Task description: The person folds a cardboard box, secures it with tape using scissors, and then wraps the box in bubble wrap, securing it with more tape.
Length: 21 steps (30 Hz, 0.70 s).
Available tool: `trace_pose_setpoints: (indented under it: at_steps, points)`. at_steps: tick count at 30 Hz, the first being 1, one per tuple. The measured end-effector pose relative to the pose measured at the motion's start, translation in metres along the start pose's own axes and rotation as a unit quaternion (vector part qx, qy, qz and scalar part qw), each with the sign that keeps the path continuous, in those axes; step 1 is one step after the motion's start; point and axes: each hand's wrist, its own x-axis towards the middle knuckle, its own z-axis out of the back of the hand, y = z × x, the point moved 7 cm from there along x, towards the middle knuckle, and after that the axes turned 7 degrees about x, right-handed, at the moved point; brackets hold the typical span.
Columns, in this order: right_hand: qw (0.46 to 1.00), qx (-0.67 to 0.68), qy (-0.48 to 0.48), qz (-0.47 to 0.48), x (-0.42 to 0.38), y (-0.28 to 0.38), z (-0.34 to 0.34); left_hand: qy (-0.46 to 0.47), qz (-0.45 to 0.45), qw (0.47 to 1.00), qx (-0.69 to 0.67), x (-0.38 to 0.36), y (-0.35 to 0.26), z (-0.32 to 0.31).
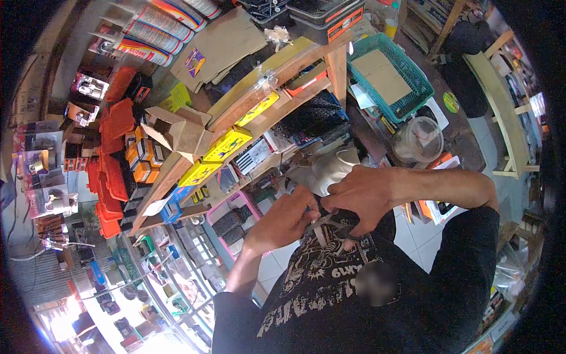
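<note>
My left hand [282,221] is closed in front of my chest, thumb and fingers pinched together around something too small to make out. Close beside it, my right hand [367,194] is bent over with its fingers wrapped on a pair of grey scissors [339,226], partly covered by the fingers. The blades point toward my left fingertips. A short pale strip [321,236] shows just below them, against my black printed shirt [330,283]. Beyond the hands lies a whitish, rounded object [333,172], partly hidden by my right hand.
A wooden shelf edge [259,109] with yellow boxes [227,143] runs ahead and left. An open cardboard box [180,131] and red bins [109,171] stand left. Right of it are a green basket [361,59] and a clear tub [417,140]. A pink-rimmed tray [213,227] sits lower.
</note>
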Motion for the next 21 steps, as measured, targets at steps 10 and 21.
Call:
trace_pose_setpoints:
  at_steps: [10, 21]
  points:
    - [1.000, -0.022, 0.008, -0.011, -0.008, -0.008, -0.007, -0.025, 0.053, 0.997, -0.042, -0.004, 0.015, -0.007]
    - [0.995, -0.059, -0.053, -0.063, -0.049, 0.000, 0.036, -0.081, 0.114, 0.979, -0.147, -0.008, 0.047, -0.021]
